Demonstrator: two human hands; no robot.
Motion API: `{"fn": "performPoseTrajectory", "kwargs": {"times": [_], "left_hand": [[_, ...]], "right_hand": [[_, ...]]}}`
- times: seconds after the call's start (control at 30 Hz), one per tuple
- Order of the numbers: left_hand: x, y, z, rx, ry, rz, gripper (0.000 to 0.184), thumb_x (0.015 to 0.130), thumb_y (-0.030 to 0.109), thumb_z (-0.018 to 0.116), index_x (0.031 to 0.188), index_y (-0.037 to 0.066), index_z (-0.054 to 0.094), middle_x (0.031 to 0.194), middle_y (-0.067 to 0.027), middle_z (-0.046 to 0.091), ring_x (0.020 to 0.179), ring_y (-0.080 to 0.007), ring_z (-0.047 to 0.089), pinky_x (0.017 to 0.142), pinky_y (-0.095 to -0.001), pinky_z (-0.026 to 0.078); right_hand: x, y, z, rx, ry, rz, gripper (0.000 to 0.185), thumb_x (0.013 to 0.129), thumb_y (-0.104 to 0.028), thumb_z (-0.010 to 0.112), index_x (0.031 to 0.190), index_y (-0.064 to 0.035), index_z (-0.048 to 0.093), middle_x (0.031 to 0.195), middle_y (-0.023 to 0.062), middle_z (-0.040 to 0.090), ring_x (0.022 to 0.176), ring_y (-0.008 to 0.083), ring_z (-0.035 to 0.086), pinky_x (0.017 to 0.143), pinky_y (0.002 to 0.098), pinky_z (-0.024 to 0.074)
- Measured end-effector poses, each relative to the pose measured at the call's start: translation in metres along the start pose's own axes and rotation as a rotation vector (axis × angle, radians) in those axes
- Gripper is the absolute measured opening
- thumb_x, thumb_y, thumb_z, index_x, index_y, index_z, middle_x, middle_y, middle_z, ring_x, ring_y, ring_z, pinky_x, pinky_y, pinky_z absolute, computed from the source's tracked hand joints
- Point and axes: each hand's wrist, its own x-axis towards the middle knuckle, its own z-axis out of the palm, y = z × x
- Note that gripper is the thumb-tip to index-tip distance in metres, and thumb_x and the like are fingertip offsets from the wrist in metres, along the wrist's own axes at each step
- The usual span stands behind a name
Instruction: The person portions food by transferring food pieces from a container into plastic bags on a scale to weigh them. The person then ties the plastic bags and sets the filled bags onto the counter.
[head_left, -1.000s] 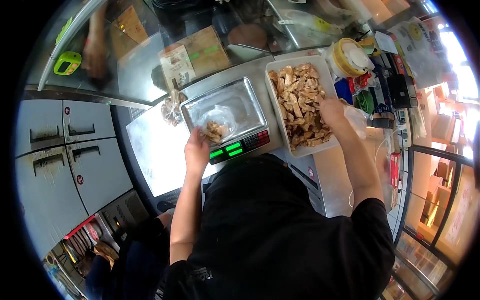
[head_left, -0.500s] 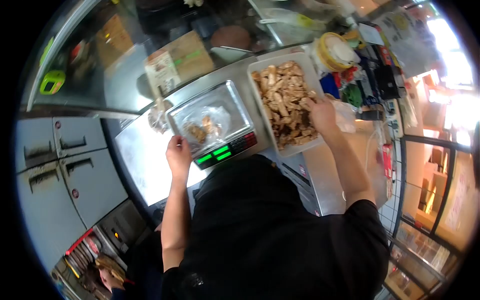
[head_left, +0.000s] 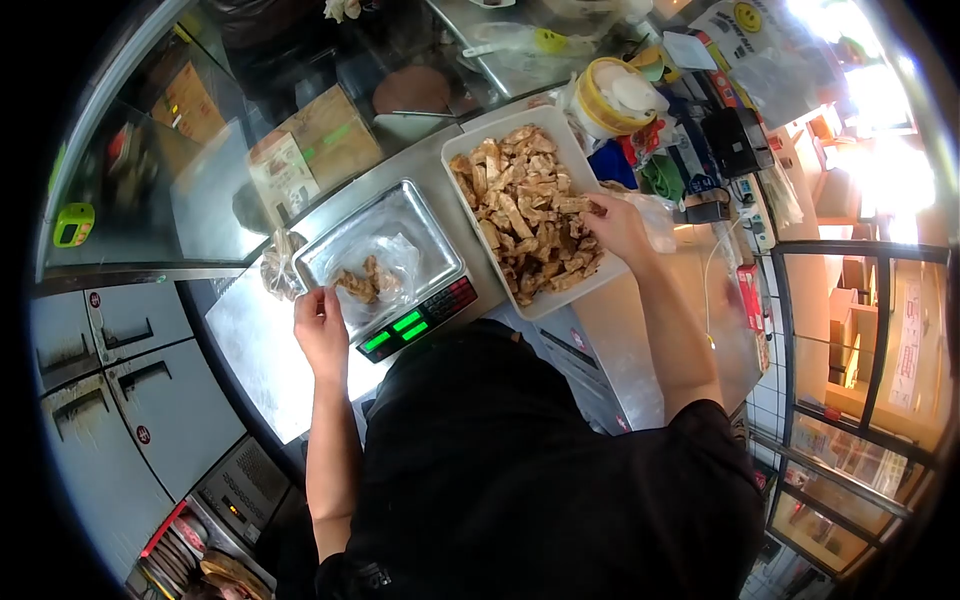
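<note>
My right hand (head_left: 620, 228) reaches over the right side of a white tub (head_left: 577, 150) heaped with brown food pieces (head_left: 505, 215). Its fingers are pinched on one elongated brown piece (head_left: 571, 204) at the pile's edge. A digital scale (head_left: 418, 320) with green lit displays stands left of the tub. On its metal pan lies a clear plastic bag (head_left: 398, 262) with a few brown pieces (head_left: 357, 286) in it. My left hand (head_left: 322, 335) is closed in a pinch at the pan's left edge, close beside the bag. What its fingers hold is too small to make out.
A glass partition with a cardboard box (head_left: 345, 135) behind it borders the counter. Right of the tub stand a yellow-rimmed container (head_left: 612, 95), a black device (head_left: 738, 140) and bundled bags. A grey cabinet (head_left: 150, 390) is at left.
The whole view has shifted, so the counter sits further left. My right fingers now show an elongated piece between them. The left hand stays beside the bag. Another person's hand at lower left is out of sight.
</note>
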Motion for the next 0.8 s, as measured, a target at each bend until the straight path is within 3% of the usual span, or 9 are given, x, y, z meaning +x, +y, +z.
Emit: {"fn": "performPoseTrajectory", "kwargs": {"times": [0.13, 0.23, 0.4, 0.47, 0.53, 0.6, 0.63, 0.73, 0.8], "left_hand": [[-0.005, 0.001, -0.003, -0.025, 0.033, -0.026, 0.013, 0.095, 0.008, 0.068, 0.099, -0.005, 0.069, 0.086, -0.0139, 0.065, 0.071, -0.0207, 0.062, 0.067, -0.0322, 0.051], [-0.009, -0.004, -0.005, -0.171, -0.029, -0.131, 0.014, 0.097, 0.009, 0.066, 0.100, -0.004, 0.070, 0.083, -0.0079, 0.066, 0.071, -0.0129, 0.060, 0.067, -0.0279, 0.049], [-0.012, 0.023, -0.011, -0.379, -0.157, -0.316, 0.019, 0.101, 0.014, 0.064, 0.106, -0.003, 0.070, 0.079, -0.0017, 0.066, 0.070, -0.0085, 0.059, 0.065, -0.0233, 0.048], [-0.011, 0.029, -0.012, -0.433, -0.158, -0.355, 0.019, 0.101, 0.015, 0.064, 0.105, -0.002, 0.070, 0.077, -0.0012, 0.065, 0.068, -0.0069, 0.058, 0.062, -0.0224, 0.047], [-0.011, 0.027, -0.012, -0.442, -0.132, -0.362, 0.019, 0.101, 0.016, 0.064, 0.105, -0.002, 0.069, 0.076, -0.0011, 0.065, 0.067, -0.0063, 0.056, 0.061, -0.0222, 0.046], [-0.009, 0.023, -0.015, -0.422, -0.106, -0.359, 0.019, 0.102, 0.016, 0.064, 0.104, -0.002, 0.069, 0.075, -0.0009, 0.064, 0.066, -0.0061, 0.056, 0.060, -0.0220, 0.046], [-0.008, 0.021, -0.017, -0.399, -0.089, -0.353, 0.019, 0.102, 0.016, 0.063, 0.103, -0.002, 0.069, 0.075, -0.0008, 0.064, 0.066, -0.0062, 0.055, 0.060, -0.0219, 0.046], [-0.007, 0.017, -0.025, -0.314, -0.029, -0.357, 0.019, 0.102, 0.015, 0.062, 0.100, -0.002, 0.069, 0.075, -0.0006, 0.063, 0.065, -0.0063, 0.054, 0.060, -0.0216, 0.045], [-0.008, 0.004, -0.022, -0.379, 0.018, -0.376, 0.018, 0.101, 0.014, 0.062, 0.097, -0.003, 0.069, 0.074, 0.0000, 0.062, 0.065, -0.0065, 0.054, 0.059, -0.0213, 0.045]], "right_hand": [[-0.001, -0.004, 0.003, 0.436, -0.036, 0.075, 0.039, 0.088, -0.021, 0.073, 0.122, -0.0030, 0.070, 0.092, 0.0087, 0.074, 0.078, 0.0175, 0.066, 0.072, 0.0318, 0.0525], [-0.006, -0.053, 0.005, 0.675, -0.196, 0.044, 0.033, 0.095, -0.010, 0.066, 0.126, -0.0004, 0.065, 0.101, 0.0049, 0.073, 0.077, 0.0085, 0.060, 0.068, 0.0232, 0.0489], [-0.030, -0.181, 0.057, 1.084, -0.544, -0.083, 0.033, 0.098, -0.012, 0.065, 0.130, -0.0032, 0.060, 0.101, 0.0039, 0.071, 0.075, 0.0079, 0.058, 0.066, 0.0232, 0.0492], [-0.033, -0.208, 0.104, 1.165, -0.667, -0.136, 0.032, 0.099, -0.012, 0.063, 0.129, -0.0039, 0.060, 0.109, 0.0057, 0.070, 0.076, 0.0077, 0.058, 0.066, 0.0230, 0.0503], [-0.025, -0.219, 0.155, 1.027, -0.808, -0.140, 0.037, 0.097, -0.016, 0.065, 0.132, -0.0038, 0.058, 0.123, 0.0120, 0.068, 0.088, 0.0169, 0.066, 0.074, 0.0299, 0.0555], [-0.023, -0.225, 0.181, 0.283, -0.605, -0.433, 0.046, 0.094, -0.022, 0.069, 0.134, -0.0019, 0.057, 0.133, 0.0187, 0.063, 0.109, 0.0304, 0.067, 0.090, 0.0398, 0.0556], [-0.026, -0.225, 0.184, 0.131, -0.480, -0.543, 0.052, 0.092, -0.025, 0.070, 0.135, 0.0004, 0.056, 0.135, 0.0233, 0.061, 0.127, 0.0385, 0.058, 0.105, 0.0456, 0.0481], [-0.031, -0.223, 0.174, -0.108, -0.131, -0.749, 0.043, 0.092, -0.021, 0.065, 0.128, 0.0017, 0.060, 0.130, 0.0219, 0.064, 0.127, 0.0376, 0.056, 0.102, 0.0444, 0.0488], [-0.028, -0.214, 0.162, -0.204, -0.199, -0.702, 0.042, 0.090, -0.015, 0.062, 0.128, 0.0036, 0.060, 0.129, 0.0215, 0.064, 0.131, 0.0361, 0.053, 0.107, 0.0455, 0.0456]]}}
